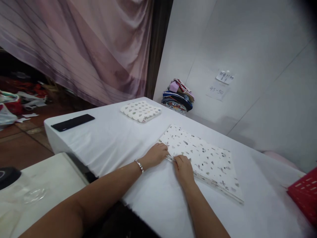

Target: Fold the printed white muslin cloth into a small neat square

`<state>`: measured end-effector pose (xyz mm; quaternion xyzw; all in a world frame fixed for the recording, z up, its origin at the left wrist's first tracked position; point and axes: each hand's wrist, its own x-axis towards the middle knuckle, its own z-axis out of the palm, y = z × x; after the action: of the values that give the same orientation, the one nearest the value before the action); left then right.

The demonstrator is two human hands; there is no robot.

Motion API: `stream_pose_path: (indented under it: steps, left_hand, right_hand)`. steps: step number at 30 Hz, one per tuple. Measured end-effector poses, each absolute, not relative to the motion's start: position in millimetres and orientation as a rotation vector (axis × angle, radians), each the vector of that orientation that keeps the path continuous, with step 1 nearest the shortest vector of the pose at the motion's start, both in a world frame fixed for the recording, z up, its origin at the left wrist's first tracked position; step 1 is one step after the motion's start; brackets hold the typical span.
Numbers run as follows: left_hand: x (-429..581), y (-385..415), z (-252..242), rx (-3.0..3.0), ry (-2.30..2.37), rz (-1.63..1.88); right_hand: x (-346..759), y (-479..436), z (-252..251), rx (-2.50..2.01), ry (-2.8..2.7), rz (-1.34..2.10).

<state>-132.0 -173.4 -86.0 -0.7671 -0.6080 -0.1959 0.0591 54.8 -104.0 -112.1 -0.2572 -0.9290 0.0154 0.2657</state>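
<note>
A white cloth (pixel 205 158) with small grey and brown prints lies folded into a long flat rectangle on the white-covered table (pixel 109 142). At its near left edge, my left hand (pixel 157 153) pinches the layers, a silver bracelet on the wrist. Close beside it, my right hand (pixel 183 167) grips the same edge, fingers curled over the fabric. The thumbs and the cloth's underside are partly hidden. Farther back on the table sits a second, smaller folded cloth (pixel 141 110) with a grey cloud-like pattern, apart from both hands.
A black flat object (pixel 73 122) lies at the table's left end. Folded fabrics (pixel 177 96) are stacked by the wall, which carries paper notes (pixel 225 76). A red basket (pixel 304 195) stands at the right, a pale surface (pixel 56 185) at lower left. A pink curtain (pixel 99 49) hangs behind.
</note>
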Motion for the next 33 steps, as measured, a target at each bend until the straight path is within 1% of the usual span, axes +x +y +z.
stream_pose_path:
  steps: [5,11,19,27,33]
  left_hand:
    - [-130.0,-172.8,-84.0,-2.309,-1.877,-0.548]
    - [-127.5,-170.2,-88.6,-2.261,-1.744,-0.431]
    - [-129.9,-173.8,-92.0,-2.266,-1.686,-0.511]
    - [-131.2,-177.2,-92.3,-2.327,-1.721,-0.54]
    - [-133.7,-180.0,-91.8,-2.339,-1.795,-0.643]
  right_hand:
    - [53.4,-103.3,-111.4,-0.726,-2.525,0.037]
    - [52.2,-101.6,-110.7,-0.702,-2.494,-0.014]
    - [54.7,-101.4,-113.2,-0.546,-2.464,-0.027]
    - [56.0,-101.6,-116.1,-0.556,-2.496,-0.014]
    - [57.5,-103.1,-115.0,-0.575,-2.527,0.008]
